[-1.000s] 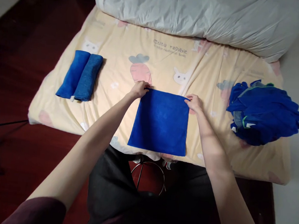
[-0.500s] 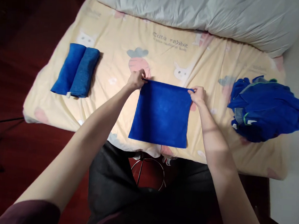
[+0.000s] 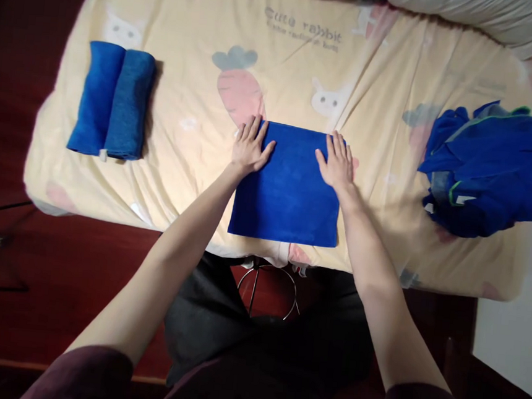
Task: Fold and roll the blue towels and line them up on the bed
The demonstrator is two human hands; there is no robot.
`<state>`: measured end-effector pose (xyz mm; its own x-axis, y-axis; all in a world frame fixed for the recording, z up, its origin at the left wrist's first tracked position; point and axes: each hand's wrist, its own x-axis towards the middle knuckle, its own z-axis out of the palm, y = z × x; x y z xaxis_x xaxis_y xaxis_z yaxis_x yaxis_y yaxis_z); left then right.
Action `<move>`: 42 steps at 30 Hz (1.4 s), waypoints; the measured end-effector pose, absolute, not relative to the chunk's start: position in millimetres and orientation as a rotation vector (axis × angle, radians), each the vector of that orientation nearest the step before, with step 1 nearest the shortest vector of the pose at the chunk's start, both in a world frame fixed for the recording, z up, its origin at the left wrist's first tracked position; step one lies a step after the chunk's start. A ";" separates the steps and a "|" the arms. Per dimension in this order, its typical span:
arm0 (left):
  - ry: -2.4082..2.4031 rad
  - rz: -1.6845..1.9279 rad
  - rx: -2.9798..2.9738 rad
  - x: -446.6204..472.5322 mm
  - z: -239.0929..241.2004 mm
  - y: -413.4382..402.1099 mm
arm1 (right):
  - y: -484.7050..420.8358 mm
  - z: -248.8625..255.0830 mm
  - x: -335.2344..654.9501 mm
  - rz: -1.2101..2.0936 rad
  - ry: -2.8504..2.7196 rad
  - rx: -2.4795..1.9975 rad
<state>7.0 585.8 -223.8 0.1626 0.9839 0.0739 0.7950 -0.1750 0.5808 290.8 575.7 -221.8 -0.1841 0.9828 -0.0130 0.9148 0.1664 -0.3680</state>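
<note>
A blue cloth [image 3: 289,192] lies flat and square on the cream rabbit-print sheet [image 3: 296,65], close to the bed's near edge. My left hand [image 3: 249,147] rests palm down on its far left corner, fingers stretched out. On the far right corner lies my right hand [image 3: 337,162], also flat with fingers spread. Neither hand grips anything.
Two rolled blue cloths [image 3: 112,101] lie side by side at the left of the bed. A loose heap of blue cloths [image 3: 492,173] sits at the right. A grey duvet [image 3: 487,11] edges the far side. A metal stool ring [image 3: 270,290] shows by my knees.
Both hands let go of the far corners they were pinching and now lie flat on the cloth. The view has tipped down and closer to the bed.
</note>
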 end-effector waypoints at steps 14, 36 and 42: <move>1.690 0.451 2.164 77.7 -206.5 461.3 | 469.1 -204.2 194.2 0.523 -2.246 -1.692; 1.820 0.477 1.958 -23.8 -213.3 295.1 | 300.3 -216.4 294.7 0.510 -2.007 -1.815; 1.719 0.811 1.820 -44.9 -242.3 301.5 | 297.5 -248.2 326.2 0.677 -1.493 -1.598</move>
